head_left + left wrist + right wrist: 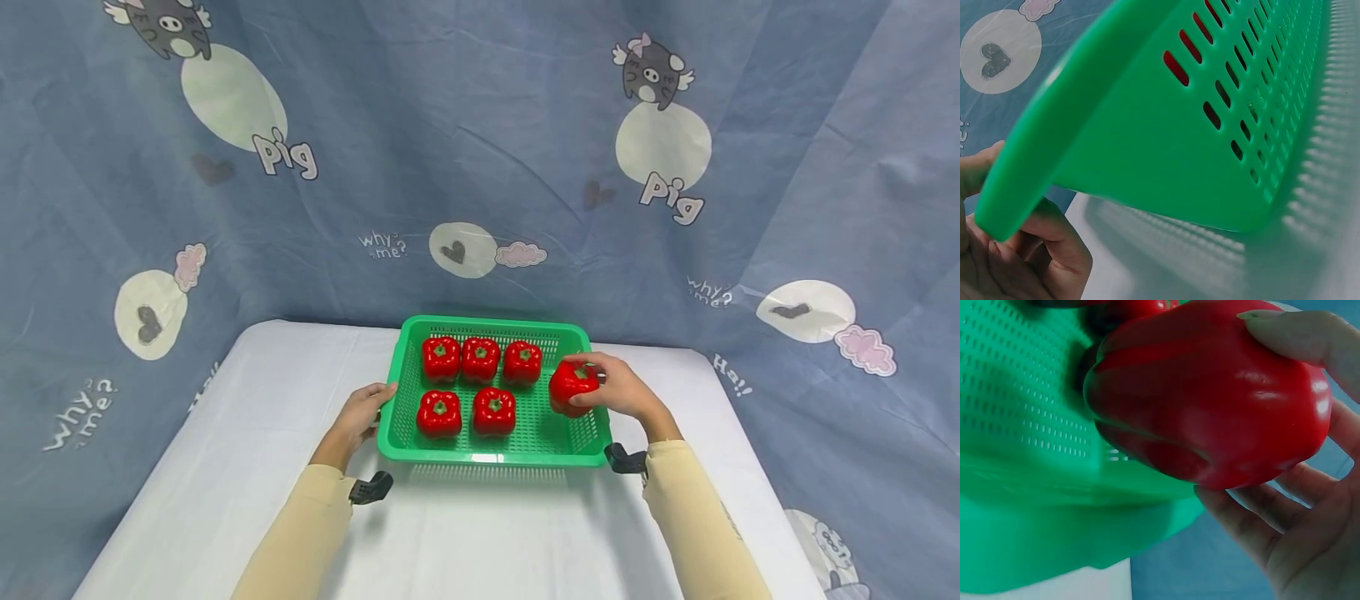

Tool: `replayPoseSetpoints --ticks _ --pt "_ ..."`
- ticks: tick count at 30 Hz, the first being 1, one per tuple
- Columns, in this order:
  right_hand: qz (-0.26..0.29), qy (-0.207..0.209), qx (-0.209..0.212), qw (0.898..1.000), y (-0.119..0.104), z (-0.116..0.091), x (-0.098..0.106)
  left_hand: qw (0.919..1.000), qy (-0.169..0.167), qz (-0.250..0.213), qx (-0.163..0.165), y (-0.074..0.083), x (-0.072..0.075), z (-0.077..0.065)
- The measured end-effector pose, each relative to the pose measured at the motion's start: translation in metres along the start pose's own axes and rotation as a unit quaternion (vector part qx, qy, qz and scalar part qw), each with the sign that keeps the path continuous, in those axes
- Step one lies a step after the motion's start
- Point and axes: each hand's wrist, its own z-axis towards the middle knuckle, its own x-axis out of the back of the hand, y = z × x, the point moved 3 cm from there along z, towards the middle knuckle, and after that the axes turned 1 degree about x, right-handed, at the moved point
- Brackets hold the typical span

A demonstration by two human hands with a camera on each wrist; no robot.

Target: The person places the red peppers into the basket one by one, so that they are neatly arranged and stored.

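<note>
A green plastic basket (480,458) with slotted walls stands on the white table. My left hand (365,410) grips its left rim, thumb over the top and fingers curled beneath, as the left wrist view shows. My right hand (618,385) holds a glossy red bell pepper (572,388) over the basket's right end, with thumb and fingers around its sides. In the right wrist view this bell pepper (1210,400) hides part of the basket. Three bell peppers, one of them in the middle (480,360), form the back row. Two more, including the left one (438,414), sit in front.
White cloth (495,533) covers the table around the basket. A blue printed curtain (480,167) hangs behind and at both sides. A black wrist camera (371,487) sits by the left sleeve, and another (624,459) is close to the basket's front right corner.
</note>
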Motion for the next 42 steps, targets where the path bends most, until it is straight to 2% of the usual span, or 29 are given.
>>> replayPoseSetpoints --ticks 11,21,42 --pt "-0.015 -0.051 -0.007 0.999 -0.001 0.011 -0.007 1.0000 0.005 0.007 0.001 -0.001 0.000 0.001" --pt "-0.040 -0.071 -0.049 0.995 0.004 0.020 -0.013 0.9999 0.005 0.009 0.005 -0.003 0.000 0.003" --pt "-0.082 -0.146 -0.110 0.980 0.009 0.041 -0.035 1.0000 0.001 0.007 0.003 -0.001 0.001 0.002"
